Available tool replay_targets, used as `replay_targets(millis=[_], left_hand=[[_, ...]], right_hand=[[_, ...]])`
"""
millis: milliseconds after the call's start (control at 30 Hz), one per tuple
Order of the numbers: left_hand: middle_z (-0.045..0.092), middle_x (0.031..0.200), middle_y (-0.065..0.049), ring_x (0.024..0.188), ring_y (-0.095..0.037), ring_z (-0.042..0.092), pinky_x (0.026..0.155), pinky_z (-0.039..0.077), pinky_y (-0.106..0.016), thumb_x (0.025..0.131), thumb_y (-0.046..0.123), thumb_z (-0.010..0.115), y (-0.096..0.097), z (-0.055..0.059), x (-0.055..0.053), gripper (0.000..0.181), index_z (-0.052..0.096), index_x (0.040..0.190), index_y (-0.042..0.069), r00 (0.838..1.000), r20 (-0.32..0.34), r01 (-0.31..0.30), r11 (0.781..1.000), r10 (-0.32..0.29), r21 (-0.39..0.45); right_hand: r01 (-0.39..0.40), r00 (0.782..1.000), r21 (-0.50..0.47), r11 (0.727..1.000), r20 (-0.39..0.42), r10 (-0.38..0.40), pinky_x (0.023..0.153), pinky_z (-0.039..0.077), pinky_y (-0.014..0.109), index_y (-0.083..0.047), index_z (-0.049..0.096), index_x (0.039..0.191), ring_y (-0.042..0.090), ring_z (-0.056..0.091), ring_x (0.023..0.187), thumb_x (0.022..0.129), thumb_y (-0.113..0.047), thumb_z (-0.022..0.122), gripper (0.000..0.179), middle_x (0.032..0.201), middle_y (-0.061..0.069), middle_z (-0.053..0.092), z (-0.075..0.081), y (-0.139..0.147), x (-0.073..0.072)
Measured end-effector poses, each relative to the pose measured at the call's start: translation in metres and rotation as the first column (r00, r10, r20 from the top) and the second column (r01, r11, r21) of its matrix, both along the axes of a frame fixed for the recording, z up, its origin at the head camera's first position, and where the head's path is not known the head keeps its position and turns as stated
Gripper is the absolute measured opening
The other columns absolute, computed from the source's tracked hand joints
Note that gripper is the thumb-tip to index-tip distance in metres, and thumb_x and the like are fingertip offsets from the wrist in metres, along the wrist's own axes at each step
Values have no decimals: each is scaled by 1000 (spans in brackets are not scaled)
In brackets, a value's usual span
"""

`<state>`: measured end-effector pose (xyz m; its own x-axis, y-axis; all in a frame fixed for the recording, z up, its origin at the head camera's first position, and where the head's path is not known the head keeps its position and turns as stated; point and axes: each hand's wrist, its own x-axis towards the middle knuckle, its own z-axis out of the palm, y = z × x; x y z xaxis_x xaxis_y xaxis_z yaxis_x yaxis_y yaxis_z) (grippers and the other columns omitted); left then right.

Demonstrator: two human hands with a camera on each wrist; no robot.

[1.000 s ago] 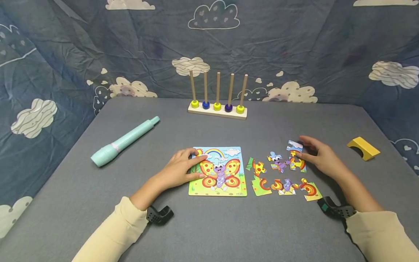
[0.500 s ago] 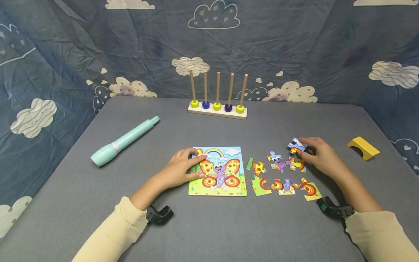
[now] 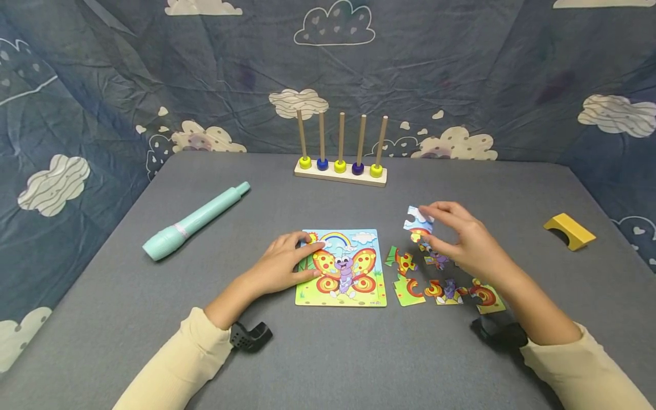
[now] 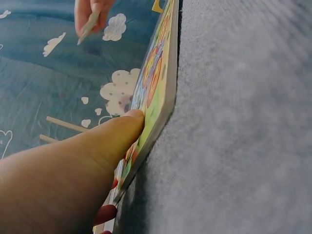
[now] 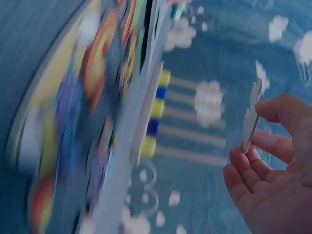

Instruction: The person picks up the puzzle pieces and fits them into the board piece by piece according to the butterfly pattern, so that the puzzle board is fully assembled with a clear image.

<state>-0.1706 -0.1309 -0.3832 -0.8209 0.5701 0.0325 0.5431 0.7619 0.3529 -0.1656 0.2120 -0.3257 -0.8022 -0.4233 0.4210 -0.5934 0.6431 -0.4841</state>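
Observation:
My left hand (image 3: 279,265) rests on the left side of a square butterfly puzzle board (image 3: 359,293), thumb and index finger lying on its picture. In the left wrist view the left thumb (image 4: 109,136) presses on the board's face near its edge. Raised above the table, my right hand (image 3: 468,239) pinches a puzzle piece (image 3: 417,219) with sky and part of a wing on it. The right wrist view shows that puzzle piece (image 5: 252,117) edge-on between thumb and fingers. Beneath the right hand lie several loose pieces, among them a green one (image 3: 408,291); some are partly hidden.
A wooden peg stand (image 3: 340,176) with yellow and blue beads stands at the back. A mint-green torch-shaped object (image 3: 195,219) lies at the left, and a yellow arch block (image 3: 570,232) at the right. A cloud-printed cloth (image 3: 451,68) hangs behind the grey table.
The right hand has lifted the sky piece off the table and carried it left toward the board. The left hand and the board have stayed where they were.

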Motion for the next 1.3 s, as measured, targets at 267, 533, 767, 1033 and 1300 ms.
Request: replay_targets(millis=[267,533,767,1033,1300], left_hand=[[41,126,-4,117,-26,34,97,26,-44,87,40,55,8,3,3,48,48,131,21,998,-63,-26,999,25,-23],[45,128,-11,121,-25,37,101,27,-35,89,31,54,19,4,3,47,49,124,1,996,-79,36,999,-33,33],[46,121,-7,107,-23,44,91,37,-37,88,44,53,26,5,3,55,44,132,12,996,-83,15,998,-20,-57],[42,113,-13,102,-29,40,85,36,-43,88,56,41,43,9,4,54,36,137,35,984,-147,56,958,-100,-280],[42,111,-13,99,-28,40,80,38,-41,88,56,39,49,15,8,52,38,136,37,984,-161,17,941,-76,-337]], right_hand=[[-158,983,85,984,107,149,78,45,41,-1,56,119,27,50,104,82,-11,65,39,117,13,49,-22,-46,-9],[-190,967,175,966,203,154,87,41,43,-1,57,118,28,48,108,83,-13,65,38,119,14,49,-41,-62,-23],[-181,960,190,965,247,132,90,38,46,-2,57,120,31,45,111,84,-11,63,38,119,15,50,-45,-69,-29],[-189,945,218,958,307,117,91,36,47,-3,57,120,30,42,112,85,-12,61,36,120,14,48,-42,-74,-30],[-237,944,283,929,292,152,91,34,51,-9,52,128,35,39,114,87,-19,56,42,126,19,43,-39,-76,-23]])
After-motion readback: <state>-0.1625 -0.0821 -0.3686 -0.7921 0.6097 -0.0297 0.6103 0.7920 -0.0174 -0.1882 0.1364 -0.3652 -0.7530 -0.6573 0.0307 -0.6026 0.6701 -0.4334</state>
